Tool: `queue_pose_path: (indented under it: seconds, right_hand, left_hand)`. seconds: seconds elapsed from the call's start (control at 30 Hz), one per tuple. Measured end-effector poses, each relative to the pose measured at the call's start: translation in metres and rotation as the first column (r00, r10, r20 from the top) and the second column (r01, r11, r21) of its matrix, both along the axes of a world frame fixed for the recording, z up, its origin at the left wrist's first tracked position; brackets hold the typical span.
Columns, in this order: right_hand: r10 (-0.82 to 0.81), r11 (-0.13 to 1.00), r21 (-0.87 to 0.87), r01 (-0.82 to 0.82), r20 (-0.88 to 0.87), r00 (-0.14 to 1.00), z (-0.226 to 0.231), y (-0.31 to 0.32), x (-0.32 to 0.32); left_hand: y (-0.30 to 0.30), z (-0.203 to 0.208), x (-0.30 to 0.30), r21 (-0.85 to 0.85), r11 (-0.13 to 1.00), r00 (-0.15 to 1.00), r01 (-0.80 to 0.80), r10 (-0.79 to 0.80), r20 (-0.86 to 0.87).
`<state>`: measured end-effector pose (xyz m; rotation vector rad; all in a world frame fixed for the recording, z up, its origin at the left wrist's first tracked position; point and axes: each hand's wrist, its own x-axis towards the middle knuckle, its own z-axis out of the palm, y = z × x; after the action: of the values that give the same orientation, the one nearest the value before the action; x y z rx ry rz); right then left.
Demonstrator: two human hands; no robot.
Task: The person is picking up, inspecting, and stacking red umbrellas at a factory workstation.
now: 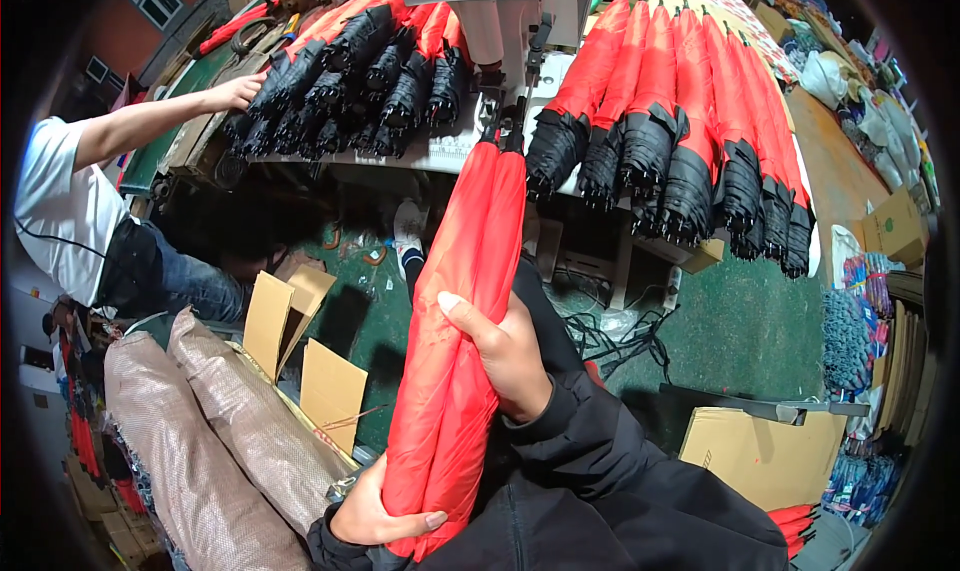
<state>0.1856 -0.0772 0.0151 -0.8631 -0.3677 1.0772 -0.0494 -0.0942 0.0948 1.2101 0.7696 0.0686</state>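
Gripping a folded red umbrella canopy (462, 351), the right hand (505, 351) wraps closed around its middle while the left hand (375, 516) curls shut around its lower end. The canopy slants up to the sewing machine (500, 31), its top end under the machine's head. Red-and-black umbrellas (690, 121) lie stacked right of the machine; a co-worker's hand (238, 91) touches black ones (350, 81) at left.
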Motion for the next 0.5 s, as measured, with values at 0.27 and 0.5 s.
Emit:
queue_pose_path:
  seconds: [0.27, 0.5]
  right_hand:
    - [-0.016, 1.000, -0.005, 0.016, -0.001, 1.000, 0.002, -0.002, 0.000]
    - [-0.054, 0.998, -0.008, 0.054, 0.054, 0.997, -0.002, -0.015, -0.022]
  left_hand:
    - [-0.003, -0.006, -0.003, 0.037, 0.999, 0.999, 0.004, -0.003, -0.042]
    - [-0.012, -0.020, -0.019, 0.009, 1.000, 0.999, 0.024, -0.024, 0.023]
